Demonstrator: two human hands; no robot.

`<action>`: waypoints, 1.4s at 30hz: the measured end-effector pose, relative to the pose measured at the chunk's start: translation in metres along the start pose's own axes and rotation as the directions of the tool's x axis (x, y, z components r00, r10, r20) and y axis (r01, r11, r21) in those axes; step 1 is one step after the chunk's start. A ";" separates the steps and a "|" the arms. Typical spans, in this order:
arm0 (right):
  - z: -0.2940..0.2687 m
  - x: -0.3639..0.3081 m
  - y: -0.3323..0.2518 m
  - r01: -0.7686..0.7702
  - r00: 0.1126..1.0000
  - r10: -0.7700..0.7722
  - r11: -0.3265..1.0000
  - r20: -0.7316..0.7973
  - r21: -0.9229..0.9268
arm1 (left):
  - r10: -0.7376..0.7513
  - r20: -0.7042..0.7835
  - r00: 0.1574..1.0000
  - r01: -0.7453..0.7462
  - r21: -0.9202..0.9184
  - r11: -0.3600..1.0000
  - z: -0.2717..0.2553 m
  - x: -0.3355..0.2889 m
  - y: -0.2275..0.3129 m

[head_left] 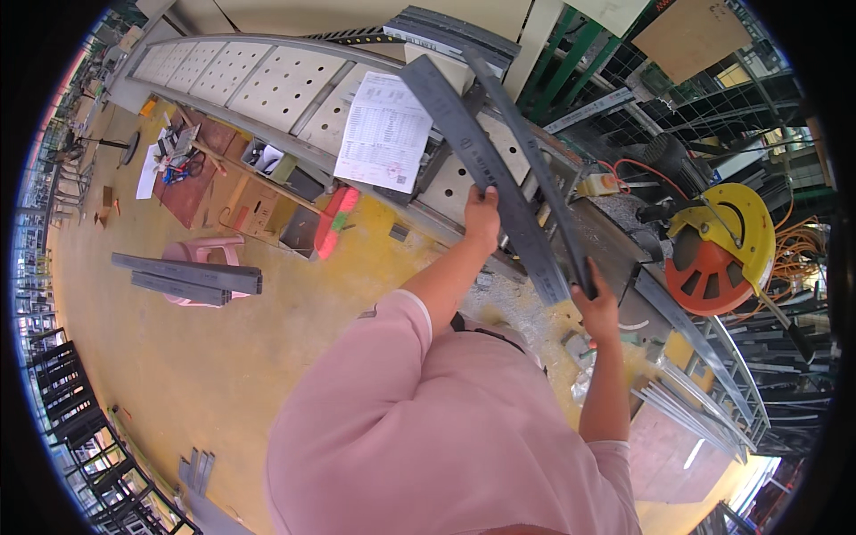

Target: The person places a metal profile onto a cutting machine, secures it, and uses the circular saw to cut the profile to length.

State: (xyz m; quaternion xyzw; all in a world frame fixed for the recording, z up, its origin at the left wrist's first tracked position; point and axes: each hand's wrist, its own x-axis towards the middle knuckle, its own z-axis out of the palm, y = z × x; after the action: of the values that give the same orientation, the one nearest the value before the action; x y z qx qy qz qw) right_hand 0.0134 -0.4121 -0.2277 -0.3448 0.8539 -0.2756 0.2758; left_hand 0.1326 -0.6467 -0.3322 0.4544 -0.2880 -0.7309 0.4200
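My left hand [482,217] is closed on the near edge of a wide dark grey metal profile [481,160], which slants over the perforated bench. To its right runs a narrower dark bar [535,160], and my right hand [596,301] grips this bar by its lower end. Both pieces tilt from the upper left to the lower right, with a gap between them. Beyond their upper ends, a stack of dark profiles [459,40] lies at the back of the bench. A printed sheet of paper [383,129] rests on the bench left of the wide profile.
The long bench [267,82] stretches away to the far left. A cutting saw with a yellow and orange guard [724,245] stands at the right. A pink stool [234,252] carries dark profiles [192,278]. A red brush [332,223] stands against the bench's front.
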 end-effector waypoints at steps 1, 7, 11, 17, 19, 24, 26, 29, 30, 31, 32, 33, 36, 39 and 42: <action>-0.010 -0.005 -0.025 -0.020 1.000 0.020 1.000 0.014 0.023 | -0.026 0.095 0.995 0.043 -0.181 0.983 -0.003 -0.010 0.017; -0.009 -0.021 -0.050 0.044 0.994 -0.065 0.976 0.093 0.214 | -0.141 0.501 0.854 0.399 -0.457 0.795 -0.026 -0.050 0.075; 0.026 -0.031 -0.066 0.244 0.943 -0.285 0.943 0.171 0.227 | -0.159 0.523 0.837 0.460 -0.518 0.721 -0.033 -0.067 0.094; 0.037 -0.050 -0.087 0.275 0.910 -0.294 0.956 0.291 0.105 | -0.081 0.356 0.931 0.315 -0.671 0.671 -0.050 -0.074 0.113; 0.044 -0.055 -0.085 0.315 0.899 -0.333 0.943 0.285 0.108 | -0.078 0.309 0.948 0.279 -0.684 0.674 -0.058 -0.076 0.106; 0.054 -0.060 -0.103 0.393 0.881 -0.367 0.919 0.299 -0.029 | -0.065 0.282 0.957 0.258 -0.733 0.629 -0.066 -0.078 0.097; 0.050 -0.063 -0.112 0.399 0.881 -0.371 0.916 0.295 -0.040 | -0.049 0.298 0.953 0.261 -0.732 0.630 -0.067 -0.075 0.098; 0.047 -0.064 -0.116 0.452 0.866 -0.414 0.888 0.281 -0.084 | -0.027 0.318 0.948 0.262 -0.729 0.632 -0.068 -0.076 0.098; 0.046 -0.065 -0.116 0.474 0.860 -0.433 0.874 0.271 -0.108 | -0.023 0.327 0.945 0.267 -0.726 0.634 -0.067 -0.076 0.098; 0.044 -0.066 -0.118 0.471 0.864 -0.429 0.874 0.264 -0.119 | -0.019 0.336 0.942 0.271 -0.723 0.636 -0.066 -0.077 0.100; 0.043 -0.067 -0.121 0.468 0.867 -0.426 0.874 0.258 -0.130 | -0.036 0.339 0.940 0.281 -0.711 0.645 -0.066 -0.077 0.101; 0.041 -0.068 -0.122 0.463 0.872 -0.422 0.875 0.250 -0.140 | -0.054 0.343 0.938 0.293 -0.698 0.654 -0.064 -0.079 0.104; 0.040 -0.068 -0.121 0.437 0.879 -0.408 0.896 0.246 -0.075 | -0.055 0.342 0.938 0.293 -0.698 0.653 -0.066 -0.090 0.113; 0.047 -0.068 -0.122 0.487 0.862 -0.449 0.863 0.235 -0.134 | -0.057 0.249 0.967 0.204 -0.616 0.761 -0.078 -0.076 0.098; 0.056 -0.066 -0.113 0.580 0.814 -0.541 0.750 0.209 -0.319 | -0.139 0.163 0.977 0.208 -0.570 0.795 -0.085 -0.079 0.098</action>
State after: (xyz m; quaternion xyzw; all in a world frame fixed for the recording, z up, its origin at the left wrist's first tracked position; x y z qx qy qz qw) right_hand 0.1397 -0.4483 -0.1731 -0.6441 0.7313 -0.1626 0.1543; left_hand 0.2628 -0.6276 -0.2562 0.2860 -0.0300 -0.8436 0.4534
